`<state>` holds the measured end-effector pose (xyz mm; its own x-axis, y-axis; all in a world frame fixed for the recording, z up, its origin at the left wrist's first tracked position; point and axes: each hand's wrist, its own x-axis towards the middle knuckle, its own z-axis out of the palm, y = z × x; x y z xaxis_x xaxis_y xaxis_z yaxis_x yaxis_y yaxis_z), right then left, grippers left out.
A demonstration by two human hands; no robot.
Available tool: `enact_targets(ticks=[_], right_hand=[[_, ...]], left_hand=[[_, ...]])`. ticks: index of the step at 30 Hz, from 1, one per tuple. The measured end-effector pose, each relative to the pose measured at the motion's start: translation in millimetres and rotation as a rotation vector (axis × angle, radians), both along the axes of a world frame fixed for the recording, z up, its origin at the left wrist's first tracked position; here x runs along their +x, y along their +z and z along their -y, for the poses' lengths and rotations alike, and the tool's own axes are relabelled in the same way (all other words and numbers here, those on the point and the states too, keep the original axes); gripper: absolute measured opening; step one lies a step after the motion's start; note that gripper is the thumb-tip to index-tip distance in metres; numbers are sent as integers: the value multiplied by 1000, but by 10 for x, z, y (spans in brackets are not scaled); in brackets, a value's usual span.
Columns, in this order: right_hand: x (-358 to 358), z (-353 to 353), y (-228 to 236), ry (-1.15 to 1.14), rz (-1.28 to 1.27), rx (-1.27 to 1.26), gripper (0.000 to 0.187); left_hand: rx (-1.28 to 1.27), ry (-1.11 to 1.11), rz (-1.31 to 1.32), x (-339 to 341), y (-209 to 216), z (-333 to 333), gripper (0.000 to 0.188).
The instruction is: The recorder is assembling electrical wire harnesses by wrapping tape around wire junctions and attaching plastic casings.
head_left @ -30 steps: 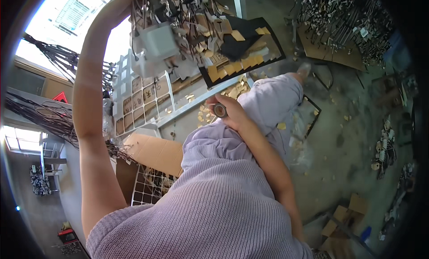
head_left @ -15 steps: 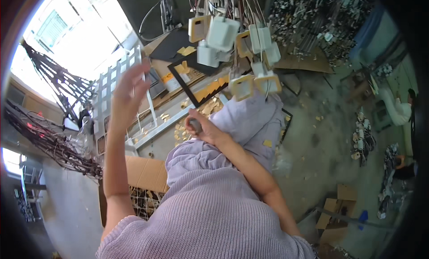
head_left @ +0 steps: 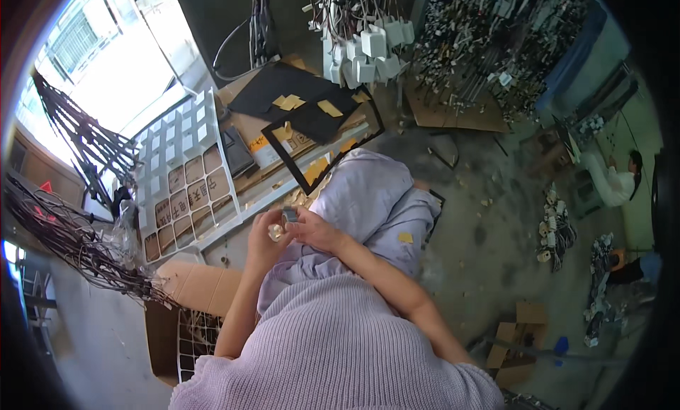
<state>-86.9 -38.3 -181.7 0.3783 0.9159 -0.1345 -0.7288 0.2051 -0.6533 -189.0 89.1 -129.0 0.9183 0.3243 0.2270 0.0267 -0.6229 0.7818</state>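
Note:
My left hand [head_left: 265, 241] and my right hand [head_left: 312, 231] meet over my lap, above lilac trousers [head_left: 368, 197]. Together they pinch a small dark square part [head_left: 289, 216] with a pale piece just under it near the left fingers. The right fingers close on the part from the right, the left fingers from the left and below. Both forearms come up from my lilac knitted top [head_left: 333, 353].
A white grid tray [head_left: 185, 173] with brown cards lies to the left beside a cardboard box [head_left: 188, 297]. Black sheets with yellow pads [head_left: 312, 120] lie ahead. White adapters on cables [head_left: 365, 52] hang above. Another person [head_left: 616, 180] sits at far right.
My left arm, raised high toward the hanging adapters a second ago, has come down to my lap. It now joins the right hand on the small part.

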Motion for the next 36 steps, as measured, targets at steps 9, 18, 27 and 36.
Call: enact_targets(ticks=[9, 18, 27, 36], right_hand=[[133, 228, 306, -55, 44, 40, 47], [224, 560, 69, -118, -16, -100, 29], [358, 561, -115, -181, -309, -90, 20], [456, 606, -472, -197, -325, -111, 20]], left_hand=[[144, 200, 260, 504, 606, -145, 50], [603, 349, 213, 1634, 422, -606, 69], [-475, -89, -45, 2039, 468, -731, 25], [572, 299, -153, 2046, 512, -1177, 46]])
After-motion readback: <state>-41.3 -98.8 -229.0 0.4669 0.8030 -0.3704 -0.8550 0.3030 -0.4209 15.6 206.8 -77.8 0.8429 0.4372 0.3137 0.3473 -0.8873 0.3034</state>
